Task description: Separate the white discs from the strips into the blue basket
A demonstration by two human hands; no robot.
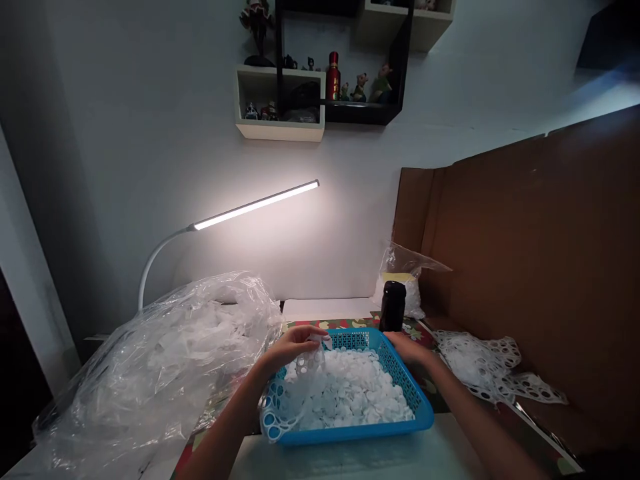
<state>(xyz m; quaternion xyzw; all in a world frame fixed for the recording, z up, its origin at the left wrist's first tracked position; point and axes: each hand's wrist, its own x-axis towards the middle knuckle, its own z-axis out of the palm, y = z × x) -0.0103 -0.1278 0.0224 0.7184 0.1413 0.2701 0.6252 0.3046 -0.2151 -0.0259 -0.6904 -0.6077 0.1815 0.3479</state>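
Taking the basket's centre as the dial, with 12 o'clock toward the wall, a blue rectangular basket of perforated plastic [350,437] sits on the pale desk [293,461], holding a broad layer of small white round discs [363,387]. The left hand [296,347] is over the basket's 11 o'clock edge, its grip closed on a thin white sheet punched with round holes [311,365]. That sheet hangs from the fingers into the basket and drapes across its rim at about 8 o'clock. The right hand [404,347] is at the 1 o'clock corner, beside the rim; its fingertips are hidden, so I cannot tell how its grip stands. Just beyond it is a black cylindrical container [393,307]. A large clear plastic bag of white material [185,363] fills 9 to 10 o'clock. A heap of white hole-punched sheets [475,363] lies between 2 and 3 o'clock.
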